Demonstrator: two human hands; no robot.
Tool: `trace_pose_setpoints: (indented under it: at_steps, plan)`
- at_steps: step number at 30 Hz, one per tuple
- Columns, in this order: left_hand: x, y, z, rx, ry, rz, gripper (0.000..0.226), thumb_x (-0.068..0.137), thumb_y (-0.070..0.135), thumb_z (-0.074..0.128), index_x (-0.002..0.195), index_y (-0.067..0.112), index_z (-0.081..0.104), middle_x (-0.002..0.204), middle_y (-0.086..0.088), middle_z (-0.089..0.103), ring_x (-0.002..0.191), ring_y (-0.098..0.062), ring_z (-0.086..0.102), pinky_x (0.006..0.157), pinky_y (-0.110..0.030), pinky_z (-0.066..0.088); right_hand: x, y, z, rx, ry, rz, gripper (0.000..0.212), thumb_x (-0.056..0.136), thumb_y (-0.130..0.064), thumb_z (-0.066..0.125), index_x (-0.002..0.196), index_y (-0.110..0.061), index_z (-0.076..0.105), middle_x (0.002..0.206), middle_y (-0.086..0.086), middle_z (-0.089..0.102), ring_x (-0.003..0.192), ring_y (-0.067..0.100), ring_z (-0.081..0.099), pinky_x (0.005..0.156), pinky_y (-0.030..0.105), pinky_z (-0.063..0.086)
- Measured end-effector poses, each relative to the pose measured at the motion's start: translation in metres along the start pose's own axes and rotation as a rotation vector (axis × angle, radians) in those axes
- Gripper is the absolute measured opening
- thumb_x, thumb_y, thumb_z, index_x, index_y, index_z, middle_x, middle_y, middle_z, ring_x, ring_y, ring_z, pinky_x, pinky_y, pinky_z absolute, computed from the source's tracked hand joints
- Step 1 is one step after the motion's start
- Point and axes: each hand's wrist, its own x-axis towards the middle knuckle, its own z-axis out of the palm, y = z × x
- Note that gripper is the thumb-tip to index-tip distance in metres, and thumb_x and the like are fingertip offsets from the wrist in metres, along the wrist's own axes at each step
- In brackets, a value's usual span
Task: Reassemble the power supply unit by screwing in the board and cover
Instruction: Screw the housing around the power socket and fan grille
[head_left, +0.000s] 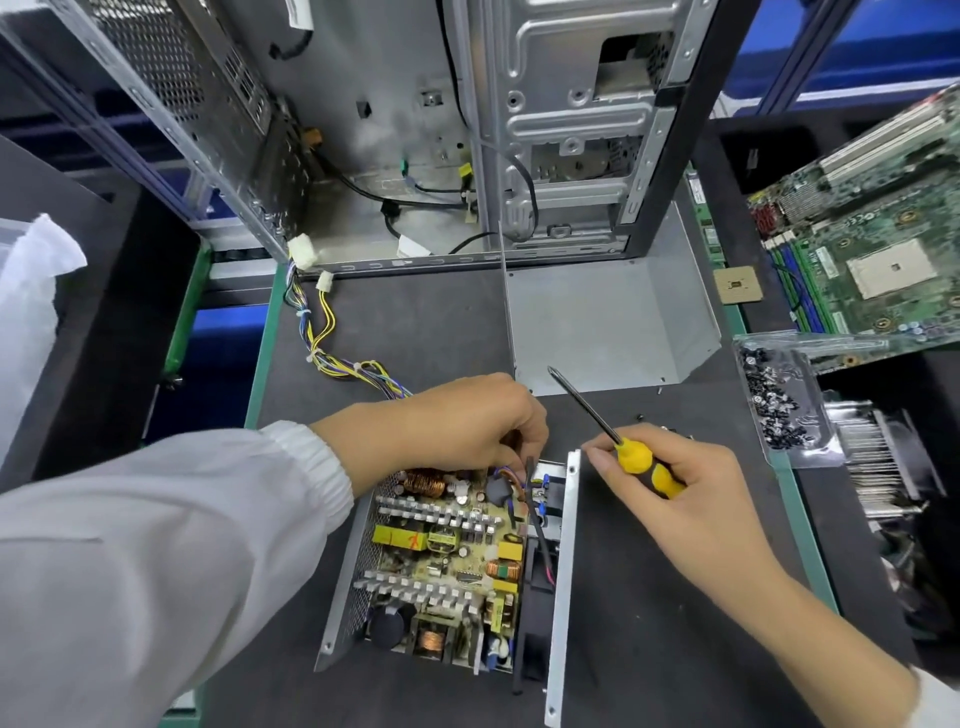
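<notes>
Open power supply unit (452, 566) lying on the dark desk (415, 332), cover off, its board (441, 561) seated inside the metal housing, near the front edge of the desk; the grey cover (608, 322) lies apart, farther back on the desk, just before the upright computer case (467, 130). Left hand (457, 426), white sleeve, reaches over the far end of the board, its grip curled down among the wires there; whether it pinches anything cannot be told. Right hand (675, 478), grip clamped on the yellow-and-black handle of a screwdriver (613, 436), shaft pointing up and away, tip clear of the unit. Wire bundle (322, 338) runs from the unit towards the case; bag of screws (779, 405) and motherboard (872, 260) to the right.
</notes>
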Motion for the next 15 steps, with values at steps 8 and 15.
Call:
trace_pose_setpoints:
  at_steps: [8,15]
  plan:
    - [0.000,-0.002,0.001,-0.052,0.051,-0.039,0.009,0.079,0.012,0.078,0.075,0.015,0.070,0.073,0.017,0.058,0.073,-0.007,0.056,0.071,-0.034,0.047,0.037,-0.033,-0.004,-0.341,-0.191,-0.090,0.020,0.078,-0.048,0.066,0.063,-0.035,0.063,0.067,-0.007,0.057,0.066,0.011,0.054,0.058,0.026,0.040]
    - [-0.061,-0.004,-0.005,0.120,0.124,-0.154,0.029,0.101,0.028,0.049,0.126,0.034,0.061,0.129,0.018,0.058,0.127,0.000,0.045,0.121,-0.040,0.003,0.090,-0.062,0.027,-0.823,-0.640,0.106,0.040,0.069,-0.051,0.076,0.071,-0.017,0.055,0.067,-0.004,0.052,0.068,0.017,0.052,0.052,0.029,0.037]
